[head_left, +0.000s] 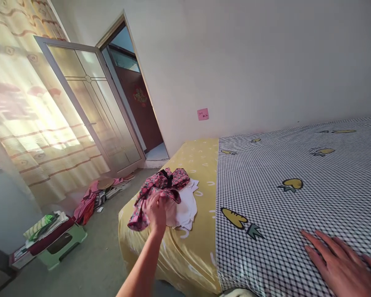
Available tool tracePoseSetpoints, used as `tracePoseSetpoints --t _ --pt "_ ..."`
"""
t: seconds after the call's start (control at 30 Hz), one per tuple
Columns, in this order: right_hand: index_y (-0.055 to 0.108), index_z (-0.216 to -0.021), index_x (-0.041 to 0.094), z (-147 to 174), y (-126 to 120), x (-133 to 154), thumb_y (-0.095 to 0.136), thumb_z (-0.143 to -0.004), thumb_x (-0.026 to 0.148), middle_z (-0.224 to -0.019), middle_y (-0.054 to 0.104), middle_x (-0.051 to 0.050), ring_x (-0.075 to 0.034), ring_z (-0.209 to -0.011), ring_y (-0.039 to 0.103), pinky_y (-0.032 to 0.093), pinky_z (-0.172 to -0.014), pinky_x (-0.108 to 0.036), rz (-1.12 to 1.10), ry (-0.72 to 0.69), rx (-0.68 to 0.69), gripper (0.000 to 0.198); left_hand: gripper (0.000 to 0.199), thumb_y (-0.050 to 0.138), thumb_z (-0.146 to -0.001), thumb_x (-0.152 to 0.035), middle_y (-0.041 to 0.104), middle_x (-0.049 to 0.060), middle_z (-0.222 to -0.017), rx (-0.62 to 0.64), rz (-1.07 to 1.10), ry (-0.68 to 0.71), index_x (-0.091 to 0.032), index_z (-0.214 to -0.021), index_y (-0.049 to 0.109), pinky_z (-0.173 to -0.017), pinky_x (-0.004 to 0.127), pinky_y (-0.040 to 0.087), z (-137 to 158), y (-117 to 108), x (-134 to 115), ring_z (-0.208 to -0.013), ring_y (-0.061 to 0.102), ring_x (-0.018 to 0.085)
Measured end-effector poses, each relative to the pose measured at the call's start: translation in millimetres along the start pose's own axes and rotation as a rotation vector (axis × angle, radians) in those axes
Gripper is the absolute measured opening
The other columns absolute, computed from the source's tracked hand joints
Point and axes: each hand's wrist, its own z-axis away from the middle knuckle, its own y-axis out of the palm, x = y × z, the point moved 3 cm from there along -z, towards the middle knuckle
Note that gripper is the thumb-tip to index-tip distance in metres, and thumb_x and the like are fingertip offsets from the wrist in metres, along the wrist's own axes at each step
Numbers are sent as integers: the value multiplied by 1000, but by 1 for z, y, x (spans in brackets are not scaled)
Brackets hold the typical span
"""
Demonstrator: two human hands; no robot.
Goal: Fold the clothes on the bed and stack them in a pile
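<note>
My left hand [157,210] is closed on a pink patterned garment [148,185] with a black bow or band, at the corner of the bed. Beneath and beside that garment lies a white cloth item [187,206], partly covered. To the right, my right hand [343,262] rests with its fingers spread on the black-and-white checked bedspread [266,231], which has yellow carrot-like prints. Nothing is in the right hand. Which part of the garment the left fingers pinch is partly hidden.
A yellow sheet [200,247] covers the left side of the bed. A green stool [63,251] holding folded items stands on the floor at left. Piled cloth [88,198] lies below the curtain [49,123]. A glazed door [89,103] stands ajar. A pink note [203,114] is on the wall.
</note>
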Motion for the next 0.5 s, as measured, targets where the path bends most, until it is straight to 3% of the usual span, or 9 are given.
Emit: tracePoseSetpoints --t 0.1,0.27,0.4,0.5 --pt "35 -156 57 -1 -5 6 40 -86 63 -139 69 -7 -41 -124 63 42 -97 -68 -53 -21 -29 70 44 47 -95 -49 81 9 -93 133 191 56 -20 -91 80 -89 42 58 48 14 -26 -90 73 25" --pt "65 -138 43 -5 -18 15 40 -91 60 -140 68 -11 -43 -124 63 43 -100 -72 1 -10 108 56 44 49 -98 -51 82 6 -88 375 432 107 -24 -86 82 -81 33 59 143 35 -79 -84 75 21" --pt "71 -129 32 -9 -34 33 36 -95 47 -138 68 -12 -43 -128 59 39 -106 -73 90 -88 108 51 31 57 -96 -38 81 5 -86 686 611 76 -24 -83 82 -84 32 55 207 49 -118 -85 72 21" --pt "70 -131 28 -14 -41 41 34 -97 43 -138 68 -12 -39 -129 58 39 -108 -70 144 -42 176 52 30 59 -96 -30 78 4 -76 894 621 114 -23 -75 79 -79 29 53 248 55 -136 -79 70 19"
